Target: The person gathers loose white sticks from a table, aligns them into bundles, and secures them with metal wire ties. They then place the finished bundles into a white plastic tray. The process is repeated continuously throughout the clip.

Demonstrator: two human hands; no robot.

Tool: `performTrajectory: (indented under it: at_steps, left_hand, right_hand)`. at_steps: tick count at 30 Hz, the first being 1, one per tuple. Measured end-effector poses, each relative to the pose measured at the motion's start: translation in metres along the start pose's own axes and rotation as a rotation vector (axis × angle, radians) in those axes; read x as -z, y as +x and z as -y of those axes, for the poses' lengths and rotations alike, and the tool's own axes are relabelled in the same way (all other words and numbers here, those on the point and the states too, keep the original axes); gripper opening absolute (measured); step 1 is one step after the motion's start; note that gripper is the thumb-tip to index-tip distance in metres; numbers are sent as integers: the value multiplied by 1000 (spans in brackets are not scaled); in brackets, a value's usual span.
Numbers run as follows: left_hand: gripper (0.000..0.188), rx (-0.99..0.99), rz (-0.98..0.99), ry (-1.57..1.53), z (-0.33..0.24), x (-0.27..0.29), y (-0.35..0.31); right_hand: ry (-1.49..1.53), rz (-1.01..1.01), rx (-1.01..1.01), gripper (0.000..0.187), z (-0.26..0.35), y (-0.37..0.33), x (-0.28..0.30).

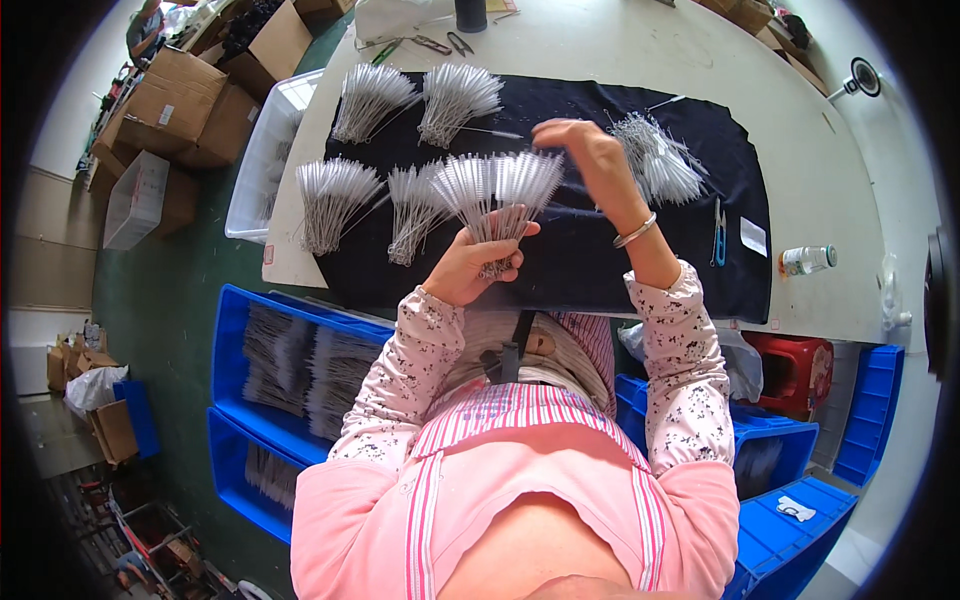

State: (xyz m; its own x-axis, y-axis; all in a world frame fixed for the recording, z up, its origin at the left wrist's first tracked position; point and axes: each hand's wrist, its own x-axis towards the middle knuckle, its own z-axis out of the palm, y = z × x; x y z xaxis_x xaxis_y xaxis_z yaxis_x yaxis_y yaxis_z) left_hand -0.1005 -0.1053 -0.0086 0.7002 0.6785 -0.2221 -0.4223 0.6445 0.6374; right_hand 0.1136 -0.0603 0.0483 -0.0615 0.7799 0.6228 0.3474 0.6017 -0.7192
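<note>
My left hand is closed around the wire ends of a fanned bundle of straw brushes, white bristles pointing up and away from me. Just above and to the right of the bristle tips, my right hand hovers with its fingers stretched to the left, nothing visible in it. Separate brush bundles lie on the dark cloth to the left. Beyond the right hand is a looser pile of brushes. A single brush lies near the right fingertips.
Blue-handled scissors and a white paper slip lie on the cloth's right side. A glass bottle lies on the pale table. Small snips rest at the far edge. Blue crates of brushes stand below left.
</note>
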Motion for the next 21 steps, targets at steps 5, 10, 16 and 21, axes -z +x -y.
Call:
performTrajectory:
  at_steps: [5, 10, 16, 21]
  left_hand:
    - [39, 11, -4, -72, 3, 4, -1]
    - [39, 34, 8, -68, 6, 6, -4]
    - [40, -84, -128, 36, 0, 5, -7]
    - [39, -130, -279, 94, 3, -4, 2]
  right_hand:
    - [88, 251, -963, 43, -41, -46, -10]
    - [1152, -87, -1413, 17, -31, -79, -73]
    - [880, -629, -850, 7, -47, -60, -47]
    - [309, -193, -540, 11, -5, -62, -37]
